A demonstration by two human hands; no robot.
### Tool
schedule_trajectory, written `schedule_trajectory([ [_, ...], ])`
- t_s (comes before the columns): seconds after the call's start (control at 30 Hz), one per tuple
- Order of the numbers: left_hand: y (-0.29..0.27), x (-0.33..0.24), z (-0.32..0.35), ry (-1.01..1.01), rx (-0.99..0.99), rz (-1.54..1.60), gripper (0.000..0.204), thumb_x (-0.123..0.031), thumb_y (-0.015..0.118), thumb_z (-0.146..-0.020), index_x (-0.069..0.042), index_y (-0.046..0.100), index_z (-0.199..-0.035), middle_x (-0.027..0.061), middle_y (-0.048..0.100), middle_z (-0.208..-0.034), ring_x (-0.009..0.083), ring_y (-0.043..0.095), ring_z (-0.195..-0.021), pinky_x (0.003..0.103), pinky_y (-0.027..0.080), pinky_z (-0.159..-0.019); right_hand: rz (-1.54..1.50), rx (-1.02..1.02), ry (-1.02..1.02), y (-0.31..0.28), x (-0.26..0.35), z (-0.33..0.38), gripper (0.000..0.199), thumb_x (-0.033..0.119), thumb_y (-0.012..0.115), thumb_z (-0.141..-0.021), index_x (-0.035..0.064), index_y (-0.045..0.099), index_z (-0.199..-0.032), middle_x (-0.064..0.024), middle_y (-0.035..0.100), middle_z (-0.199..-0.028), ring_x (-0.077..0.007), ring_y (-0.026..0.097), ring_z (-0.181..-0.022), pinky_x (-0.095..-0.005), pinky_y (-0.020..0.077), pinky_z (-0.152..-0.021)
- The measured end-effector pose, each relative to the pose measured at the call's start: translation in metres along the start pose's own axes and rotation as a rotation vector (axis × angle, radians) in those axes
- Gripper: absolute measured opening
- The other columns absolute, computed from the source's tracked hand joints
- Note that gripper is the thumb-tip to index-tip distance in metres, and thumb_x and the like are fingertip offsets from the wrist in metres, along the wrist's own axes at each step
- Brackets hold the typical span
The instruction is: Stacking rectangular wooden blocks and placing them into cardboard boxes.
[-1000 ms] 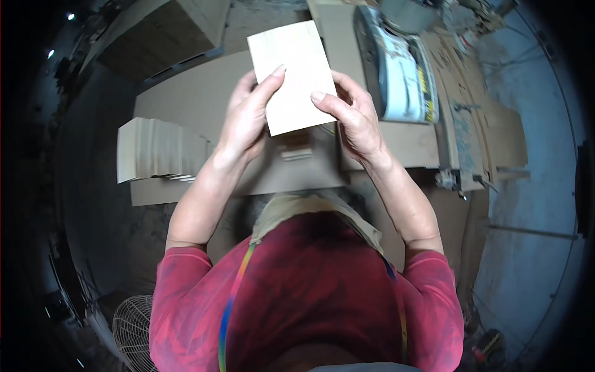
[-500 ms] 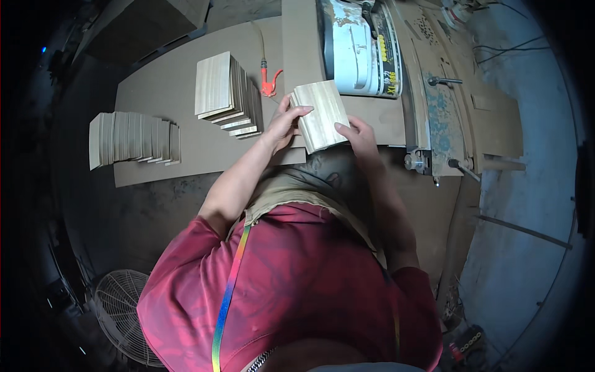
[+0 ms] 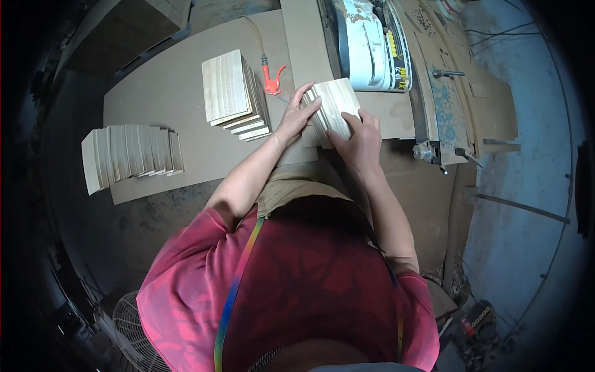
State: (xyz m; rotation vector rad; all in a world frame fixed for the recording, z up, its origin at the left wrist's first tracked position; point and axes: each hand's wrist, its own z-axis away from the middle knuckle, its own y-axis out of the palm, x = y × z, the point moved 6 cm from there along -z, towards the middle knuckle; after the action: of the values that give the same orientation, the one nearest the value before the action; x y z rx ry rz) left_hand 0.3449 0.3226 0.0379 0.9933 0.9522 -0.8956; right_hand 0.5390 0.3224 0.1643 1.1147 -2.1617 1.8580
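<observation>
A small stack of pale wooden boards is between my hands at the front of the worktable. My left hand grips its left side, the thumb on top near the layered edges. My right hand holds the near right corner, its fingers bent over the top board. Left of my hands stands a taller stack of wooden boards, staggered at its side. Farther left, a leaning row of boards is fanned out on the table.
A red air blow gun on a hose lies just beyond my left hand. A white and black tub stands behind the boards. To the right is a worn machine bench with protruding handles. A fan is at the lower left.
The board stack has shifted slightly right in view and tilted. My right hand has moved from its right edge to the near corner, with fingers now curled on top.
</observation>
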Motion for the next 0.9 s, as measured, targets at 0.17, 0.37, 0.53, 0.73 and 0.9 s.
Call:
schedule_trajectory([
  [0.17, 0.009, -0.013, 0.021, -0.19, 0.137, 0.107, 0.053, -0.014, 0.075, -0.102, -0.016, 0.056, -0.152, 0.0139, 0.062, -0.135, 0.0179, 0.064, -0.109, 0.027, 0.054, -0.09, -0.215, -0.109, 0.134, -0.039, -0.021, 0.026, 0.046, 0.025, 0.087, -0.077, 0.004, 0.08, -0.117, -0.0239, 0.064, -0.134, -0.0406, 0.061, -0.117, -0.047, 0.0556, -0.098],
  [0.37, -0.004, -0.043, 0.041, -0.164, 0.079, -0.006, 0.053, -0.015, 0.075, -0.102, -0.016, 0.056, -0.152, 0.0129, 0.062, -0.131, 0.0169, 0.065, -0.106, 0.027, 0.055, -0.087, 0.252, -0.157, 0.252, -0.018, -0.13, 0.074, 0.041, 0.022, 0.085, -0.081, 0.0042, 0.079, -0.117, -0.0215, 0.067, -0.131, -0.0403, 0.062, -0.118, -0.0497, 0.0557, -0.098],
  [0.53, -0.025, -0.05, 0.05, -0.201, 0.027, 0.104, 0.053, -0.015, 0.077, -0.101, -0.013, 0.057, -0.15, 0.0123, 0.063, -0.128, 0.0179, 0.065, -0.106, 0.028, 0.055, -0.085, 0.388, -0.347, 0.086, 0.028, -0.139, 0.055, 0.03, 0.014, 0.078, -0.088, 0.0049, 0.077, -0.117, -0.0193, 0.07, -0.114, -0.039, 0.064, -0.112, -0.047, 0.0562, -0.095],
  [0.73, -0.014, -0.045, 0.056, -0.167, -0.225, 0.168, 0.048, -0.017, 0.079, -0.1, -0.008, 0.061, -0.143, 0.0129, 0.065, -0.125, 0.0191, 0.065, -0.108, 0.028, 0.056, -0.087, 0.393, -0.305, 0.012, 0.048, -0.135, -0.006, 0.033, 0.014, 0.075, -0.09, 0.0022, 0.071, -0.121, -0.0176, 0.067, -0.11, -0.0389, 0.064, -0.107, -0.0478, 0.0556, -0.091],
  [0.9, 0.002, -0.026, 0.034, -0.078, -0.259, 0.176, 0.041, -0.017, 0.08, -0.1, -0.005, 0.065, -0.136, 0.0136, 0.066, -0.124, 0.0196, 0.064, -0.113, 0.029, 0.055, -0.092, -0.193, -0.086, -0.058, 0.019, -0.093, -0.035, 0.046, 0.021, 0.081, -0.087, -0.0032, 0.069, -0.124, -0.018, 0.066, -0.123, -0.0403, 0.064, -0.102, -0.0468, 0.0553, -0.091],
])
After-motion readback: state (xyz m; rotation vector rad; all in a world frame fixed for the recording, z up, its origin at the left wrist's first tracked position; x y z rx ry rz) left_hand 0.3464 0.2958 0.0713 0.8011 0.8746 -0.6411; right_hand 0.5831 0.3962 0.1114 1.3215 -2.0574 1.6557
